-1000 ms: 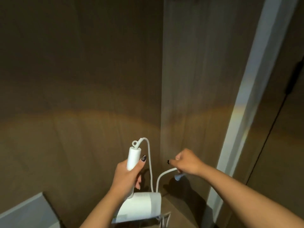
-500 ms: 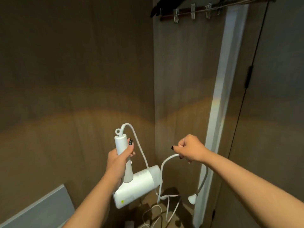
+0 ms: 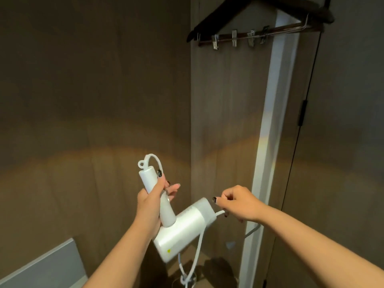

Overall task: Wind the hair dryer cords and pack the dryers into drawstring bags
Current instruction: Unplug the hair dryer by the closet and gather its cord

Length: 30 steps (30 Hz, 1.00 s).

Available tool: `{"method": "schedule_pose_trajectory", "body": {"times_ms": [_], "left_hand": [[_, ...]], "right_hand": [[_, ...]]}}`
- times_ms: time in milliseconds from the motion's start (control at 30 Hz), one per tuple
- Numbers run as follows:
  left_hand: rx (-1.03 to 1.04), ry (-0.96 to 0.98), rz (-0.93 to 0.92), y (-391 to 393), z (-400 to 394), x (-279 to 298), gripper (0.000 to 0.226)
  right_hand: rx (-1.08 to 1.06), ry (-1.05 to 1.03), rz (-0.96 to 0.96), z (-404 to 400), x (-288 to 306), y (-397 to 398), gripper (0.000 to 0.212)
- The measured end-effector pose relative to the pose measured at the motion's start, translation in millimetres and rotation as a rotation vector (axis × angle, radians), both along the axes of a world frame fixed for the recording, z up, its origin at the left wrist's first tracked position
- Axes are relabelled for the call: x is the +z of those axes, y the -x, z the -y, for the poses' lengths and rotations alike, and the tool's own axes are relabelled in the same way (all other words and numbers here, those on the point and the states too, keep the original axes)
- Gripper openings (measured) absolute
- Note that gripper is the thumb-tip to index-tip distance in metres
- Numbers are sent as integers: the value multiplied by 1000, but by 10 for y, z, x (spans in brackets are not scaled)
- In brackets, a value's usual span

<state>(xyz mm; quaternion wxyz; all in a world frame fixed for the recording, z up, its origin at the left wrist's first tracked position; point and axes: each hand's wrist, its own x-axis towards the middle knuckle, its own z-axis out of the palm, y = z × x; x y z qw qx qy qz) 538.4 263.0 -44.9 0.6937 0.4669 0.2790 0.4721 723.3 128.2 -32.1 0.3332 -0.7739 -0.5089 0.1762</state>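
Note:
I hold a white hair dryer (image 3: 182, 231) upside down inside a brown closet, its handle pointing up and its barrel low. My left hand (image 3: 151, 202) grips the handle. Its white cord (image 3: 197, 248) leaves the handle's top in a loop, then hangs down past the barrel to a tangle near the floor. My right hand (image 3: 236, 202) pinches a stretch of the cord just right of the barrel. The plug (image 3: 229, 244) dangles below that hand. No drawstring bag is in view.
Dark hangers (image 3: 259, 19) with metal clips hang at the upper right. A white door frame (image 3: 268, 142) stands to the right, with a dark panel and a thin black cable beyond it. A grey panel edge (image 3: 47, 265) sits at the lower left.
The view has tilted upward, bringing the hangers into sight. Both hands rose with the dryer, and my right hand moved left, close to the barrel, still pinching the cord.

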Motion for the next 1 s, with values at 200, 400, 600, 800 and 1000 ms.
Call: {"method": "schedule_pose_trajectory", "body": {"times_ms": [200, 400, 600, 800, 1000], "left_hand": [[174, 22, 44, -185, 227, 240, 21], [210, -258, -104, -296, 390, 322, 25], [155, -521, -406, -158, 321, 153, 26], [-26, -525, -444, 17, 217, -101, 37], [-205, -557, -542, 40, 300, -250, 45]], "right_hand": [[84, 129, 5, 197, -81, 88, 34], [152, 101, -4, 287, -106, 142, 21], [152, -26, 61, 262, 241, 36, 19], [143, -255, 57, 144, 538, 105, 13], [67, -414, 87, 13, 786, 199, 14]]}}
